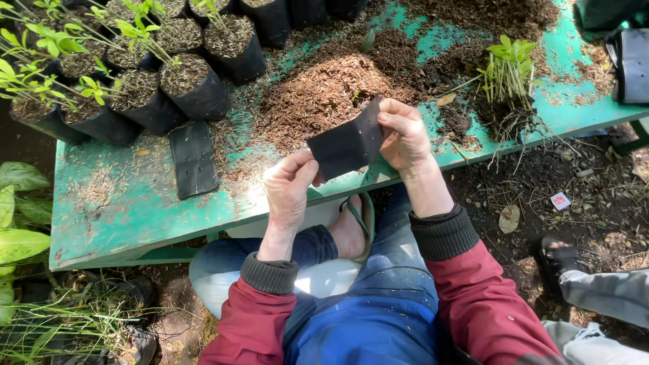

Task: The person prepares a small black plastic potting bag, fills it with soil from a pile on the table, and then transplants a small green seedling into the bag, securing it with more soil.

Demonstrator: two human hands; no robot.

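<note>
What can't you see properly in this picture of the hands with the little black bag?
Head view:
- Inside of the black bag: it is flat, and the left hand and right hand cover two corners.
- Seedling bundle: its roots blur into loose soil.
- Filled black pots: the row is cut off by the top and left edges.
- Second person's foot: the body is cut off by the right edge.

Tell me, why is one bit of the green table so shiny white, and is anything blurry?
Head view: hard sunlight glares off the green table edge near the left hand; the black bag and right hand look sharp; leaf shadows dapple the potted seedlings.
</note>
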